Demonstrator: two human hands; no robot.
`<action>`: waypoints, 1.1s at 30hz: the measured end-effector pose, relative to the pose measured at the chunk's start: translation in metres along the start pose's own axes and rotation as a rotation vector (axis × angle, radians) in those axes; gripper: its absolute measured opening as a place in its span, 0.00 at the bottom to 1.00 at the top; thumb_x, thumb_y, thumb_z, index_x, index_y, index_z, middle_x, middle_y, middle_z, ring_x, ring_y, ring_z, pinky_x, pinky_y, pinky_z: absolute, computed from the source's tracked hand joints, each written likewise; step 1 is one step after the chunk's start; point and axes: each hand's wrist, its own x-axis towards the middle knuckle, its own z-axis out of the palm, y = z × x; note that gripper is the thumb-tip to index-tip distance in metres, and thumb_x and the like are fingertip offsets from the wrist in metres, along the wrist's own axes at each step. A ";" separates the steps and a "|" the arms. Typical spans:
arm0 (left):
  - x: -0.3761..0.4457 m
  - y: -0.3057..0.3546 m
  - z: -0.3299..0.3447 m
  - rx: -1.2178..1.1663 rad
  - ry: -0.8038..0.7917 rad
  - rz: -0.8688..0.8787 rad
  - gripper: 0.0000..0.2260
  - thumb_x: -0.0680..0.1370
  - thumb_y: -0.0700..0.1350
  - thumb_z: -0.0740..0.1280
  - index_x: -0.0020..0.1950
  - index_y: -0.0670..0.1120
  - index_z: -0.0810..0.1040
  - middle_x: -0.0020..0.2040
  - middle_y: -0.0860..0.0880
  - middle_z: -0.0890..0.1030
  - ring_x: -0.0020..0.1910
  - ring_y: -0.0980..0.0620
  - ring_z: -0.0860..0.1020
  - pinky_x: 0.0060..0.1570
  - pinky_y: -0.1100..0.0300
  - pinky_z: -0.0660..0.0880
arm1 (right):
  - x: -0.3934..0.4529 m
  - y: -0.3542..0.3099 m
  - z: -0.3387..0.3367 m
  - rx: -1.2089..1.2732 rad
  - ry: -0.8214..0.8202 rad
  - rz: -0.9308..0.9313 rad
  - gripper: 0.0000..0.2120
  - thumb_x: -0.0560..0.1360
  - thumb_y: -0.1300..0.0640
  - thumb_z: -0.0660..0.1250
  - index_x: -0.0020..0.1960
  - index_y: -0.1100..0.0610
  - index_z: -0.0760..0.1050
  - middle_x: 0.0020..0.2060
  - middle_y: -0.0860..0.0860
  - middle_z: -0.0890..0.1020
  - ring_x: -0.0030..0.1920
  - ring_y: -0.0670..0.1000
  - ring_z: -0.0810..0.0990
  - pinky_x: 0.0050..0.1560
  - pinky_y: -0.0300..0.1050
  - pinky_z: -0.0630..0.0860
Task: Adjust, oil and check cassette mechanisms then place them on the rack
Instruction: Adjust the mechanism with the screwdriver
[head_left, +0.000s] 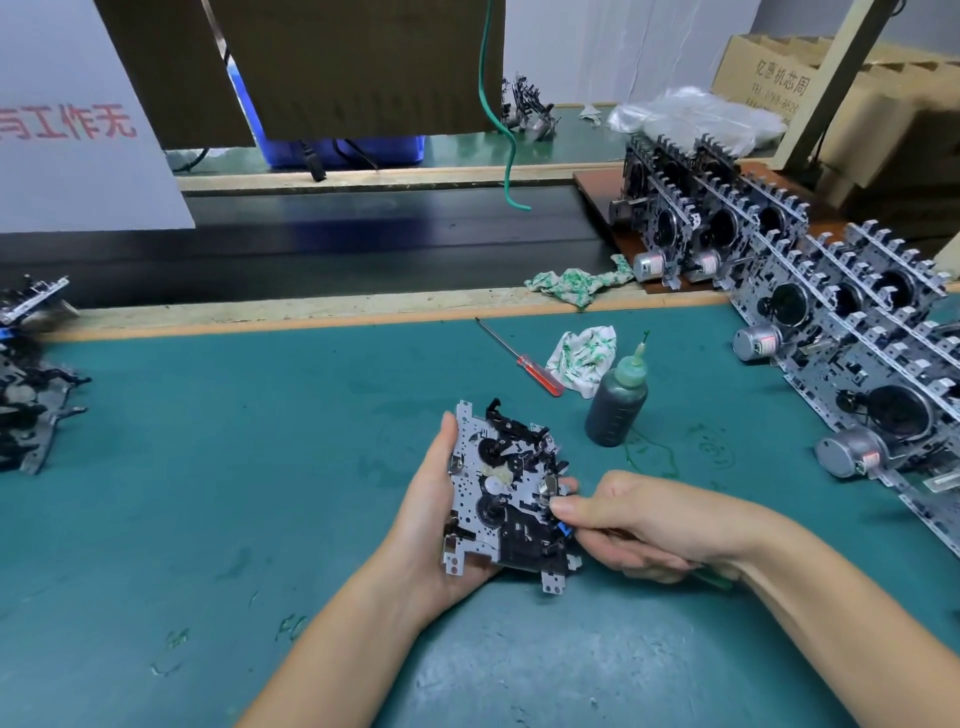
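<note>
Our left hand (441, 499) cradles the cassette mechanism (506, 493) face-up above the table (208, 467), likely so its gears stay reachable. Our right hand (639, 525) pinches its right edge, a green tool (714, 578) tucked beneath. Beyond the mechanism stands the oil bottle (618, 400), dark-filled; farther right, the rack (831, 312) holds finished units.

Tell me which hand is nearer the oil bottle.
Right. The right hand lies just below the oil bottle, pinching the right edge of the cassette mechanism. The left hand cradles the mechanism from its far left side, farther from the bottle.
</note>
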 end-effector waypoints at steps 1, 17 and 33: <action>-0.001 -0.001 0.000 0.002 0.005 0.000 0.35 0.76 0.68 0.53 0.55 0.39 0.82 0.56 0.35 0.80 0.49 0.41 0.82 0.53 0.49 0.75 | 0.000 0.000 -0.001 0.005 -0.014 0.000 0.29 0.75 0.41 0.58 0.23 0.58 0.63 0.12 0.49 0.58 0.15 0.48 0.55 0.20 0.35 0.56; -0.004 0.000 -0.003 -0.015 -0.047 0.000 0.36 0.76 0.68 0.51 0.60 0.39 0.79 0.59 0.36 0.79 0.55 0.41 0.81 0.56 0.48 0.74 | -0.006 -0.001 0.008 0.077 0.122 -0.024 0.34 0.81 0.49 0.53 0.15 0.52 0.65 0.11 0.48 0.59 0.16 0.47 0.56 0.21 0.36 0.57; 0.001 -0.004 -0.001 0.009 -0.012 0.026 0.34 0.76 0.68 0.52 0.48 0.41 0.85 0.53 0.37 0.82 0.47 0.42 0.83 0.42 0.54 0.81 | -0.005 0.005 0.004 0.008 0.066 0.037 0.29 0.80 0.44 0.55 0.23 0.55 0.62 0.13 0.49 0.58 0.15 0.46 0.54 0.20 0.32 0.54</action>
